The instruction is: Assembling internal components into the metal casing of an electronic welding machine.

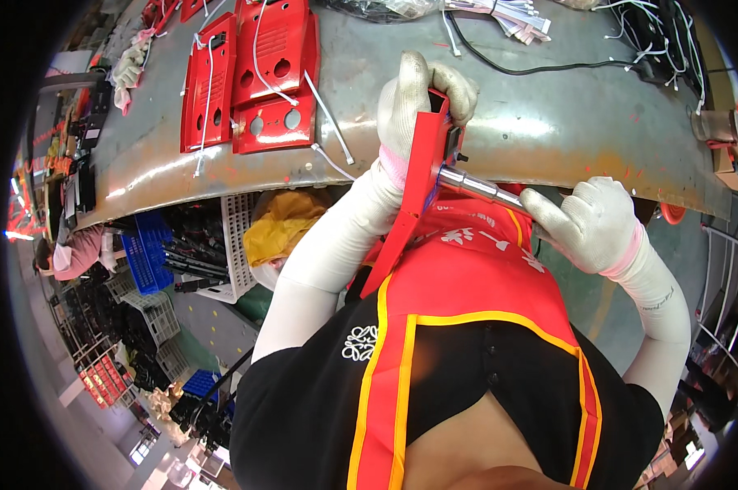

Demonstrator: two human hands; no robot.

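Note:
In a white glove, my left hand [406,106] closes around the upper end of a red metal panel [414,192], held on edge over the table's near side. Small black parts sit on the panel's right face, beside my left fingers. Closed too, my gloved right hand [593,224] grips a silver rod-shaped tool [479,188] with a stepped shaft, its index finger stretched along it. The tool's far end meets the panel's right face; the exact contact is hidden. More red panels [273,61] with round holes and white cable ties lie on the table, left of my hands.
The grey metal table [549,102] has a worn brown front edge. A black cable [540,69] and white cable ties [512,18] lie at its back. Below on the left are a yellow cloth [286,224], a white crate [237,245] and a blue crate [147,253]. A person [79,251] is at far left.

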